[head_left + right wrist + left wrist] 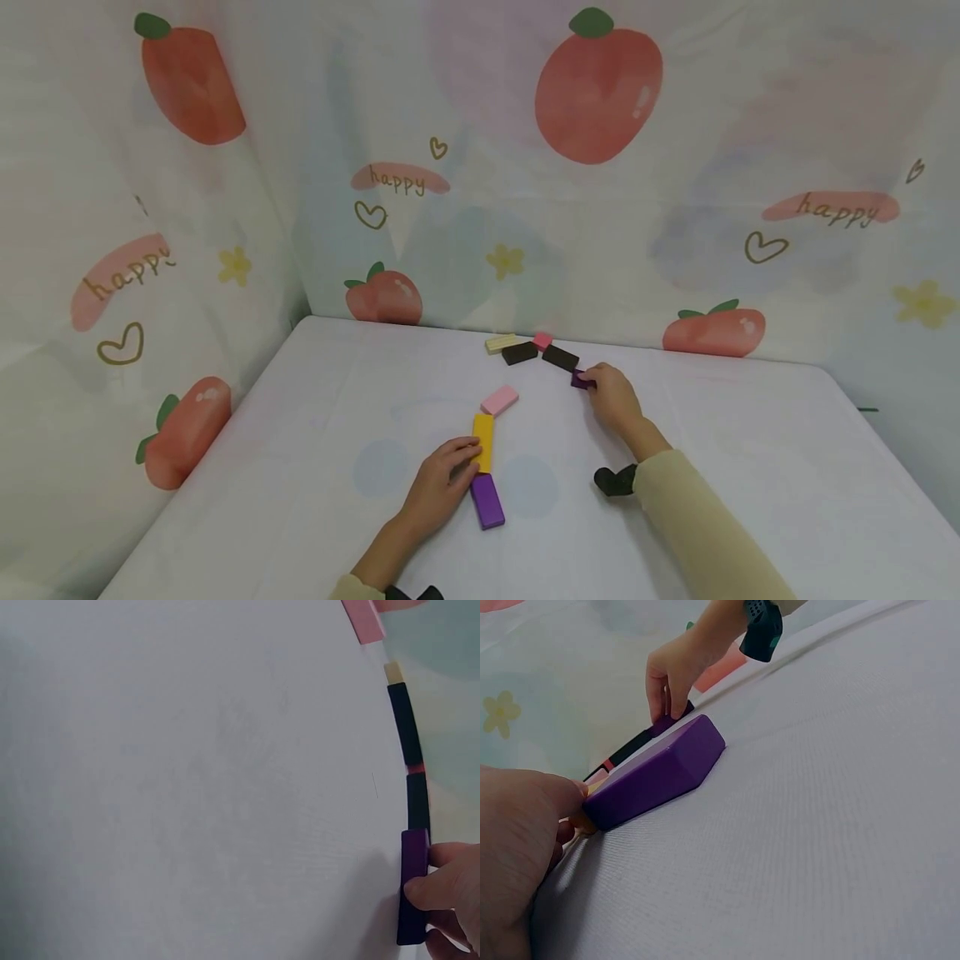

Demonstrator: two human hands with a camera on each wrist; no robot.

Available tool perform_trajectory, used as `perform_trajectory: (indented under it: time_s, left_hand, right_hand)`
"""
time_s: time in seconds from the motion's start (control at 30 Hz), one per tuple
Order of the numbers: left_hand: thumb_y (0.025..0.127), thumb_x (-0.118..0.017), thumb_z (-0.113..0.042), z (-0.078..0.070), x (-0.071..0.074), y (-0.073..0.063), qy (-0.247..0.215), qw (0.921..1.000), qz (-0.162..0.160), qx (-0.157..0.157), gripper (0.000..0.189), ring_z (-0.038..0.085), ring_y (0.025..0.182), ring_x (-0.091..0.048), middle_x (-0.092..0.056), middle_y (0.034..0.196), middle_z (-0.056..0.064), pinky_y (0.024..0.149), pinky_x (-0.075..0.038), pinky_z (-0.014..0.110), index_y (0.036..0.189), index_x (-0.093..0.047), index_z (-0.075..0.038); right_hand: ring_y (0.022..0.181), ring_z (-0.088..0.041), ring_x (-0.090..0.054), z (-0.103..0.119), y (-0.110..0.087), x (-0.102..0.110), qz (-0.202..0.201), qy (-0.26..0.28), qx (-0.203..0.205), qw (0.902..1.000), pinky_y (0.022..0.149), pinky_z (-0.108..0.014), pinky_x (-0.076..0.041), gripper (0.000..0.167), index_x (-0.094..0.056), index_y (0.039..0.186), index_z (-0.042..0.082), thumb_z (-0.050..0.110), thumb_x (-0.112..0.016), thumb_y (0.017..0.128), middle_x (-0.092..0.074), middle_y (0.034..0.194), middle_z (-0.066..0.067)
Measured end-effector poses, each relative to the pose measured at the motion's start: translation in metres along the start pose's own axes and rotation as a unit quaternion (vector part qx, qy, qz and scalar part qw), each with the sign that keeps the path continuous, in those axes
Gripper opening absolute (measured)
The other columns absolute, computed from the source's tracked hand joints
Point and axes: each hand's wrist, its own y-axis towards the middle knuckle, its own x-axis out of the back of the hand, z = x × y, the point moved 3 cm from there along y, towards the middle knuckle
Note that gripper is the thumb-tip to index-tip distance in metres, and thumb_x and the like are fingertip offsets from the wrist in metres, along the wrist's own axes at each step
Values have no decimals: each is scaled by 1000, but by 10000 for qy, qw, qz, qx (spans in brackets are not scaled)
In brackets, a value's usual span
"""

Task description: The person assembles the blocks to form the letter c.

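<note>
My right hand (617, 400) pinches a dark purple block (414, 859) between thumb and fingers at the back right of the table. That block adjoins the end of a black block (560, 357) in a curved row. My left hand (441, 483) grips a yellow block (484, 433) at its left side, thumb and fingertips close to its near end. A brighter purple block (488, 502) lies end to end with the yellow one, on the near side. Beyond the yellow block, a pink block (499, 400) lies slanted with its corner near the yellow end.
Further along the back row lie a second black block (520, 353), a pale yellow block (501, 343) and a red-pink block (542, 341), close to the back cloth (600, 250). White cloth covers the table (300, 500). A dark wrist strap (617, 481) shows at the right sleeve.
</note>
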Motion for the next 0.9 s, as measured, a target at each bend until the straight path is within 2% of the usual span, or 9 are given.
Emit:
perform_trajectory:
  time_s: [0.17, 0.4, 0.9]
  left_hand:
    - [90, -60, -16, 1, -1, 0, 14, 10000, -3, 14, 28, 16, 117, -48, -55, 123, -2, 96, -41, 36, 116, -63, -8]
    - [90, -60, -17, -1, 0, 0, -1, 10000, 3, 18, 28, 16, 117, -48, -55, 122, -2, 96, -40, 36, 116, -63, -7]
    - [90, -60, -17, 1, -2, 0, 6, 10000, 23, 44, 28, 14, 117, -47, -54, 123, -4, 96, -40, 34, 117, -63, -9]
  right_hand:
    - [98, -37, -55, 3, -3, -2, 182, 69, -136, 9997, 88, -49, -43, 26, -65, 106, -7, -11, -56, 82, -59, 101, -21]
    - [96, -37, -56, 11, -10, -2, 91, -12, 69, 9999, 86, -49, -45, 25, -66, 104, -8, -12, -58, 81, -60, 99, -22]
    - [98, -36, -55, 15, -15, -4, 309, 38, -7, 9995, 88, -48, -44, 26, -66, 107, -5, -10, -59, 82, -59, 101, -20]
